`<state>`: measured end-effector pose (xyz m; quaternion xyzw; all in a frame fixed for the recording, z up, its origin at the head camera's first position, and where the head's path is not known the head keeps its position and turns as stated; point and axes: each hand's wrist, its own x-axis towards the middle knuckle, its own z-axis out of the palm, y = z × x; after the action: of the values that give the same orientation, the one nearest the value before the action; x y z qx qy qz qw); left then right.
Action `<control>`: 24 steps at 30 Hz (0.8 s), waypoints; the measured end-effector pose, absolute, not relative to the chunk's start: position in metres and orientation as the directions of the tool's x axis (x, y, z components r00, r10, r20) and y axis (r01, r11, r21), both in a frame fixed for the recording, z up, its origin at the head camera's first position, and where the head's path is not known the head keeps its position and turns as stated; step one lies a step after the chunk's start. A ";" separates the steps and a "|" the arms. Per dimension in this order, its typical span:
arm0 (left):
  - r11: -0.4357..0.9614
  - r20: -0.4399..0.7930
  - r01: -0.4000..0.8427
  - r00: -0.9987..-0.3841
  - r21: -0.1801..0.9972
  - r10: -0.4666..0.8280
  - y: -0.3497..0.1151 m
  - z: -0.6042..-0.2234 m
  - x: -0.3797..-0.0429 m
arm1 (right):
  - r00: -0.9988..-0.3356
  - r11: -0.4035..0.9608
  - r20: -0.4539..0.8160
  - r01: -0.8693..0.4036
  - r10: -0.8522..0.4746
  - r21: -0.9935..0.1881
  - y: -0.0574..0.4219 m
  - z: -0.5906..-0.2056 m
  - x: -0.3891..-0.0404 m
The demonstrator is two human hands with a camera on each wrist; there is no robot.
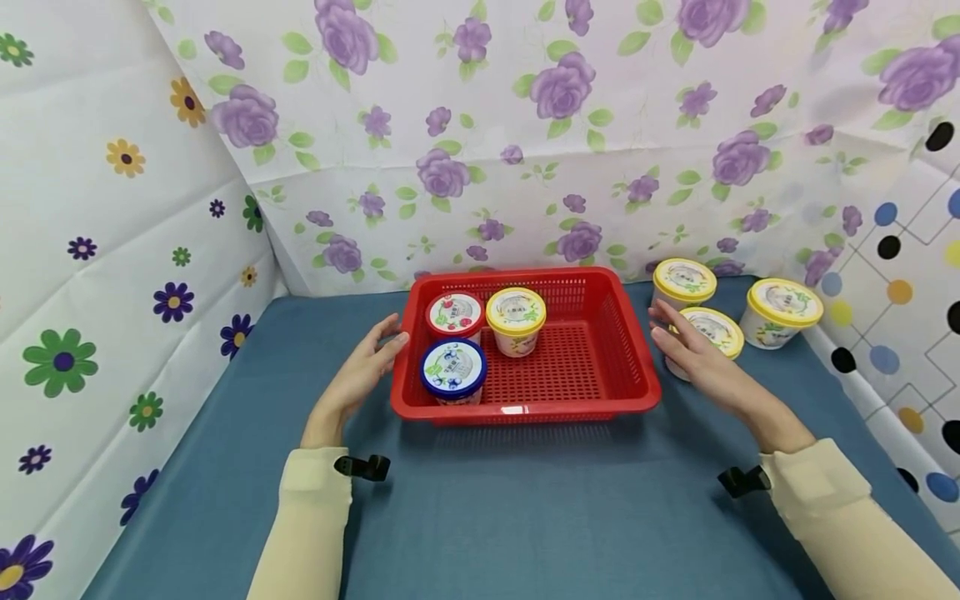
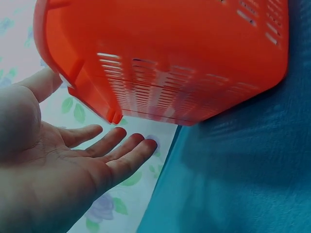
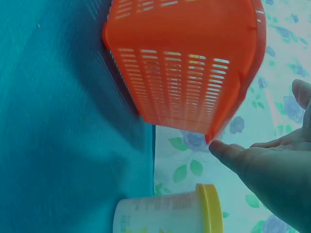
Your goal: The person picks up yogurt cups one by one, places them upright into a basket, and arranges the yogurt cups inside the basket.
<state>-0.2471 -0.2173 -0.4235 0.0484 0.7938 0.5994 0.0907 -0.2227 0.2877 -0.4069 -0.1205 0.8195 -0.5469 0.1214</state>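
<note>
Red basket [image 1: 558,362] on blue table [image 1: 525,517], three tubs [image 1: 517,321] in left part. Left hand [image 1: 363,367] just beside it at left, right hand [image 1: 697,358] near right-side yellow-lidded tubs [image 1: 783,310] — fingers loosely straight, thumbs apart.

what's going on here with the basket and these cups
A person's left hand and right hand are spread at either side of a red plastic basket, gripping nothing. Inside stand a red-lidded cup, a blue-lidded cup and a yellow-lidded cup. Three more yellow-lidded cups stand outside, right of it.
</note>
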 end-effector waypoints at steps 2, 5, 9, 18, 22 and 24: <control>0.257 -0.085 -0.033 -0.977 0.966 0.197 -0.217 -0.426 -0.247 | -0.943 0.393 -0.055 -0.084 -0.329 -0.916 0.290 -0.405 -0.223; 0.224 -0.083 -0.034 -0.973 0.974 0.213 -0.216 -0.428 -0.248 | -0.945 0.424 -0.036 -0.111 -0.325 -0.899 0.294 -0.402 -0.222; 0.204 -0.083 -0.037 -0.972 0.978 0.221 -0.214 -0.430 -0.250 | -0.949 0.440 -0.011 -0.136 -0.315 -0.888 0.296 -0.400 -0.222; 0.195 -0.107 -0.063 -0.969 0.979 0.223 -0.215 -0.433 -0.250 | -0.960 0.459 -0.006 -0.129 -0.280 -0.879 0.306 -0.396 -0.222; 0.196 -0.115 -0.066 -0.962 0.978 0.248 -0.215 -0.434 -0.249 | -0.963 0.498 -0.002 -0.139 -0.271 -0.856 0.313 -0.395 -0.223; 0.198 -0.124 -0.073 -0.958 0.977 0.258 -0.215 -0.435 -0.249 | -0.963 0.515 0.003 -0.147 -0.269 -0.844 0.316 -0.396 -0.225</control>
<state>-0.2486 -0.2152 -0.4348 0.0606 0.7628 0.6302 0.1315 -0.2246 0.3155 -0.3962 -0.1196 0.8681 -0.4775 0.0639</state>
